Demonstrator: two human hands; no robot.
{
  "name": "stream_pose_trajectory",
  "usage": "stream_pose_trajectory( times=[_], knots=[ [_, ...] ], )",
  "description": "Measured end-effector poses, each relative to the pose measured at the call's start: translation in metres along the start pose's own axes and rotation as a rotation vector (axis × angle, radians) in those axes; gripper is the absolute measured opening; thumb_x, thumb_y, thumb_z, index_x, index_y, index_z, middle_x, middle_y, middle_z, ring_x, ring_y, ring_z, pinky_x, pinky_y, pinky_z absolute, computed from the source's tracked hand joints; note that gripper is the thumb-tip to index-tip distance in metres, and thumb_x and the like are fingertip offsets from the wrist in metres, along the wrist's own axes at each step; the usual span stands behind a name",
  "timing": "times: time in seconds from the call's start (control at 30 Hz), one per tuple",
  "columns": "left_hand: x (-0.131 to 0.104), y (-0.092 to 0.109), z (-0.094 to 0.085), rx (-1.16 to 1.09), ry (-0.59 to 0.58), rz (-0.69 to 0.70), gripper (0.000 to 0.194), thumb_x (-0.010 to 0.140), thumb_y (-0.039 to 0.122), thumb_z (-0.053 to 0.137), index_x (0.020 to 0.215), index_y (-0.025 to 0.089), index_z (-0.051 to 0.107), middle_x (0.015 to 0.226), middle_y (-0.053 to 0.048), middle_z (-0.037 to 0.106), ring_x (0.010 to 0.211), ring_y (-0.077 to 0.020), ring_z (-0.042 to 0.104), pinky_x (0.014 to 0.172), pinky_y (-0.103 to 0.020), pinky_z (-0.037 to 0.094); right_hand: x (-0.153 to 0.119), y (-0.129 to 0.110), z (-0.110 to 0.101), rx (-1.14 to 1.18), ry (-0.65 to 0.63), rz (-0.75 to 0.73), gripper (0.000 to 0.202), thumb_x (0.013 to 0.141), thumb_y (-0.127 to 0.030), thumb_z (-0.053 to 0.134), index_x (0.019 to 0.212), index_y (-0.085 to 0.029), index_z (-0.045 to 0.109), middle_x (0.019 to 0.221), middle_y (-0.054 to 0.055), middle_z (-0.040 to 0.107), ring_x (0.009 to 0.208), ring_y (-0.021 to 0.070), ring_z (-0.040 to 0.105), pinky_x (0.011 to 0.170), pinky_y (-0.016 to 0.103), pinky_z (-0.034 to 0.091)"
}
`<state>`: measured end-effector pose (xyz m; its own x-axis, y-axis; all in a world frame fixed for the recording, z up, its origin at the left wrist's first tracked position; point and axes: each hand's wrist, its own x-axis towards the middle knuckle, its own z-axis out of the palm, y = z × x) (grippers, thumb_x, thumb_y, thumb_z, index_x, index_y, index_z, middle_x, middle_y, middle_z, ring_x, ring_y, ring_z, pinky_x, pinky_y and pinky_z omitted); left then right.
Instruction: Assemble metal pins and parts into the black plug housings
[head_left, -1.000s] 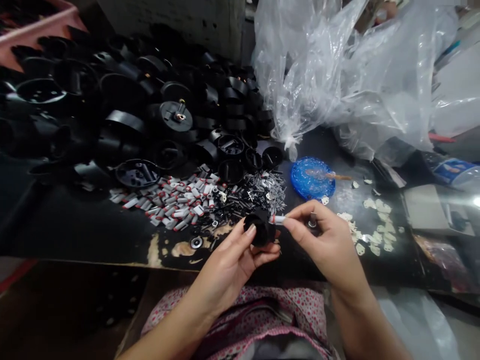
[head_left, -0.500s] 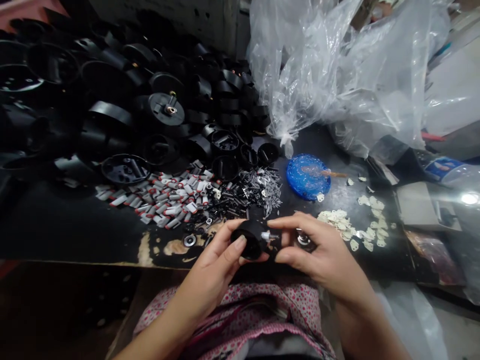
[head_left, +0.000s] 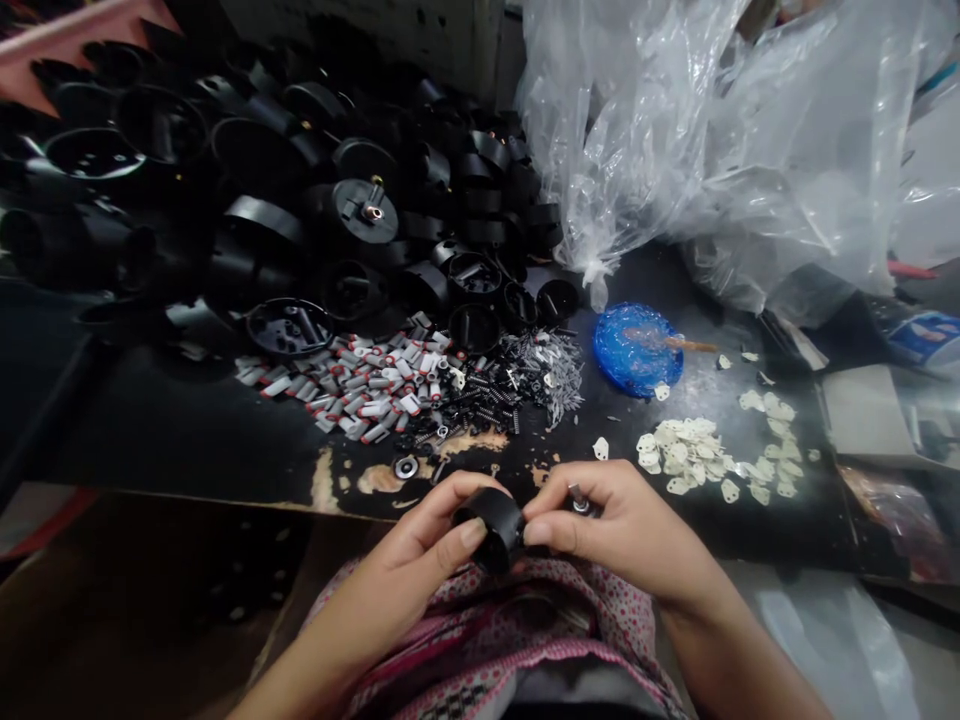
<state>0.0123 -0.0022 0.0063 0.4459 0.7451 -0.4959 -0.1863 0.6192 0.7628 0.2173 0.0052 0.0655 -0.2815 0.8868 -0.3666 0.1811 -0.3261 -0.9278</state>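
Observation:
My left hand (head_left: 427, 545) is closed round a black cup-shaped plastic housing (head_left: 501, 522), its open side tilted toward the lower left. My right hand (head_left: 600, 515) pinches at the right end of that housing with thumb and forefinger; what lies under the fingertips is hidden. A small metal-tipped piece (head_left: 580, 500) pokes up between the curled fingers of this hand, its kind unclear. Just beyond the hands lie grey-white sleeves with red ends (head_left: 367, 385), small black springs (head_left: 484, 400) and small grey plastic pieces (head_left: 551, 375).
Black round housings (head_left: 300, 225) are heaped at the back left. A blue lid-like dish (head_left: 637, 350) with a stick on it lies right of centre, near cream-coloured flat tabs (head_left: 686, 450). Clear plastic bags (head_left: 630, 130) hang behind. An open white box (head_left: 866, 410) stands at right.
The spring with a white piece at the housing's right end is now out of sight, and my right fingertips press there. Both hands are lower, and a cream tab now lies beyond my right hand.

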Motion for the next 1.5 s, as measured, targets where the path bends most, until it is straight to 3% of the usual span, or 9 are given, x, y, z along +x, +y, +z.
stream_pose_trajectory(
  times=[0.27,0.43,0.5,0.63,0.8,0.9,1.07,1.3,1.5],
  knots=[
    [-0.005,0.005,-0.005,-0.137,0.078,-0.012,0.017,0.078,0.037,0.077,0.092,0.027,0.076,0.080,0.000,0.070,0.074,-0.0179,0.064,0.071,-0.026,0.050,0.007,0.001,0.012,0.005,-0.003,-0.013,0.016,0.079,-0.037,0.075,0.076,-0.022,0.075,0.074,0.000,0.075,0.068,0.0135,0.066,0.067,0.026,0.052],
    [-0.005,0.007,-0.007,-0.070,0.022,0.003,0.018,0.080,0.035,0.076,0.096,0.025,0.076,0.084,-0.002,0.072,0.079,-0.0169,0.066,0.073,-0.024,0.053,0.009,0.003,0.012,-0.085,-0.016,-0.005,0.017,0.087,-0.030,0.067,0.074,-0.020,0.072,0.066,-0.002,0.071,0.061,0.0113,0.061,0.060,0.024,0.045],
    [-0.002,0.007,-0.006,-0.157,0.117,0.043,0.019,0.081,0.035,0.075,0.097,0.024,0.075,0.091,-0.002,0.073,0.082,-0.0178,0.068,0.075,-0.026,0.056,0.014,0.006,0.011,-0.265,0.067,-0.076,0.020,0.093,-0.031,0.059,0.085,-0.021,0.073,0.072,-0.001,0.073,0.066,0.0131,0.063,0.065,0.027,0.044],
    [0.009,0.008,-0.001,-0.331,0.291,0.180,0.018,0.085,0.033,0.071,0.099,0.023,0.072,0.104,-0.003,0.073,0.095,-0.0198,0.069,0.092,-0.034,0.057,0.030,0.017,0.014,-0.895,0.318,-0.190,0.016,0.097,-0.024,0.054,0.100,-0.020,0.069,0.097,0.004,0.074,0.086,0.0201,0.065,0.081,0.036,0.036],
    [0.023,0.013,0.001,-0.344,0.268,0.248,0.018,0.086,0.031,0.070,0.101,0.021,0.070,0.098,-0.005,0.075,0.092,-0.0196,0.071,0.086,-0.031,0.058,0.039,0.030,0.023,-1.189,0.299,-0.235,0.014,0.097,-0.028,0.055,0.096,-0.018,0.065,0.093,0.007,0.072,0.081,0.0215,0.063,0.079,0.036,0.031],
    [0.022,0.012,0.005,-0.319,0.275,0.262,0.019,0.087,0.031,0.068,0.104,0.022,0.069,0.098,-0.005,0.075,0.093,-0.0200,0.071,0.083,-0.031,0.059,0.038,0.030,0.025,-1.161,0.316,-0.243,0.009,0.093,-0.024,0.059,0.093,-0.017,0.066,0.091,0.005,0.072,0.079,0.0211,0.062,0.077,0.035,0.031],
    [0.012,0.005,0.019,-0.423,0.278,0.213,0.016,0.090,0.029,0.066,0.105,0.023,0.068,0.113,-0.005,0.073,0.108,-0.0208,0.067,0.097,-0.036,0.054,0.027,0.022,0.024,-0.833,0.367,-0.321,0.004,0.085,-0.021,0.068,0.088,-0.020,0.066,0.076,-0.001,0.070,0.070,0.0167,0.059,0.072,0.030,0.035],
    [0.018,0.003,0.032,-0.636,0.209,0.088,0.006,0.088,0.023,0.068,0.092,0.021,0.072,0.103,-0.005,0.077,0.092,-0.0185,0.073,0.089,-0.035,0.059,0.013,0.026,0.023,-0.554,0.450,-0.480,0.005,0.091,-0.023,0.066,0.095,-0.022,0.068,0.084,-0.002,0.072,0.074,0.0146,0.060,0.076,0.032,0.039],
    [0.017,-0.001,0.031,-0.626,0.200,0.097,0.005,0.087,0.023,0.070,0.089,0.021,0.073,0.099,-0.004,0.078,0.089,-0.0195,0.074,0.085,-0.036,0.061,0.008,0.024,0.022,-0.474,0.426,-0.497,0.008,0.092,-0.017,0.063,0.096,-0.023,0.068,0.087,-0.001,0.074,0.077,0.0149,0.063,0.076,0.034,0.041]
  ],
)
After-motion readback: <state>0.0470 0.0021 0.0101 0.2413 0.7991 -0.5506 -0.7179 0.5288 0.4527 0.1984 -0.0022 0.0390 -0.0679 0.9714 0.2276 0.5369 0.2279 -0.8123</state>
